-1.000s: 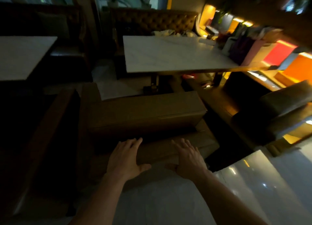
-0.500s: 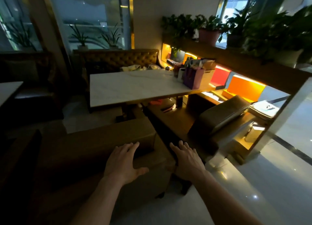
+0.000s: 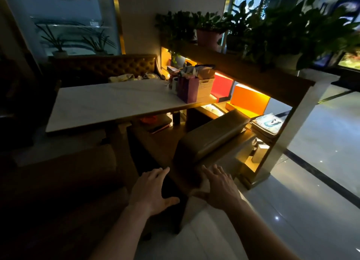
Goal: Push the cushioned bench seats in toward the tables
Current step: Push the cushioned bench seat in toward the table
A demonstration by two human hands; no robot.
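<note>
Dim restaurant booth, one white table [image 3: 109,103], two cushioned benches [image 3: 210,140], both hands [image 3: 152,189] open, fingers spread, grasping nothing

White table [image 3: 109,103], brown bench cushion [image 3: 212,136], purple bag [image 3: 188,91].

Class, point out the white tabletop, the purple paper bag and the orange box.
white tabletop [image 3: 109,103], head view, bare middle.
purple paper bag [image 3: 188,91], head view, front face.
orange box [image 3: 248,101], head view, lit front.

Dim dining area, glossy tiled floor [image 3: 321,162].
Lit wooden shelf [image 3: 253,78] with potted plants [image 3: 292,29]; windows [image 3: 64,21] behind tufted sofa [image 3: 109,66].
</note>
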